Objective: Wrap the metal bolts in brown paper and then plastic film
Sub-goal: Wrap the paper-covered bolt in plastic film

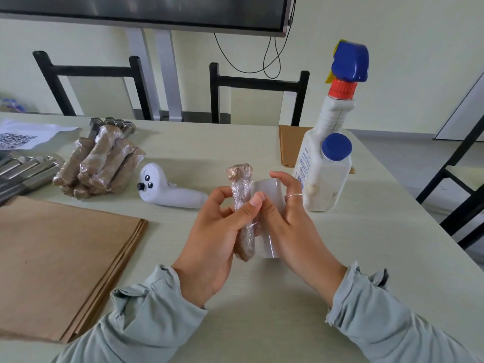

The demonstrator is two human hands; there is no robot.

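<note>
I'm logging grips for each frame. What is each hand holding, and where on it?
Left hand grips the wrapped bolt around its middle. Right hand holds the plastic film roll by its side, against the bolt.

wrapped bolts (pixel 98 167): about 6 | chairs (pixel 258 93): 2 | spray bottles (pixel 328 142): 1

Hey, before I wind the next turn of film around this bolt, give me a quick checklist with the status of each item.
1. Wrapped bolt held by left hand: ok.
2. Film roll gripped by right hand: ok.
3. Brown paper fully covers the bolt: ok, no metal showing.
4. Film already started on the bolt: ok, shiny layer visible.
5. Film still joined to the roll: cannot tell.
6. Finished pile out of the way: ok.
</note>
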